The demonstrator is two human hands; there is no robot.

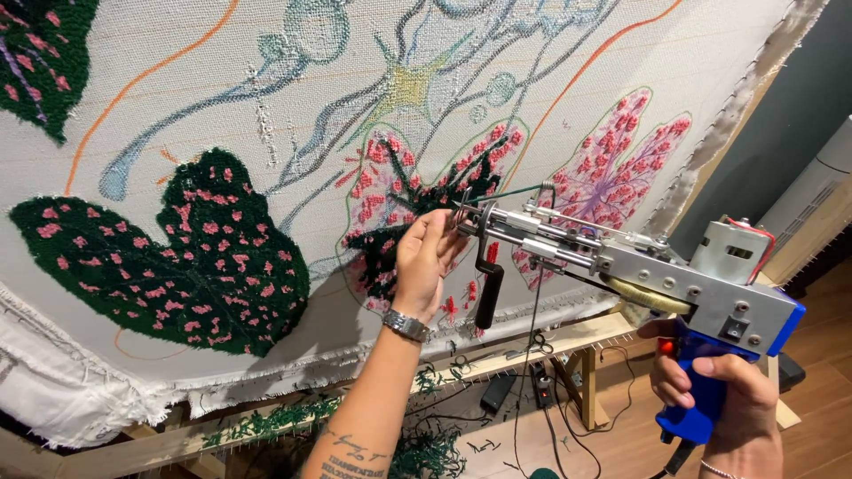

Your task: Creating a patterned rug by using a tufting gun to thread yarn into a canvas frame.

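Note:
My right hand [723,395] grips the blue handle of a tufting gun [621,266], a silver and blue tool held level with its needle end pointing left. My left hand [428,262] is raised to that needle tip, fingers pinched at the dark green yarn [510,192] running along the gun's top. A wristwatch [406,325] sits on my left wrist. Behind both hands stretches a white tufting cloth [222,106] on a wooden frame [532,350], carrying a finished dark green leaf with pink spots [177,257] and a partly filled pink-spotted leaf [417,186].
A pink outlined leaf [612,168] lies on the cloth to the right. Green yarn scraps [426,452], cables and a small black device [497,390] lie on the wooden floor under the frame. A white appliance [812,204] stands at the far right.

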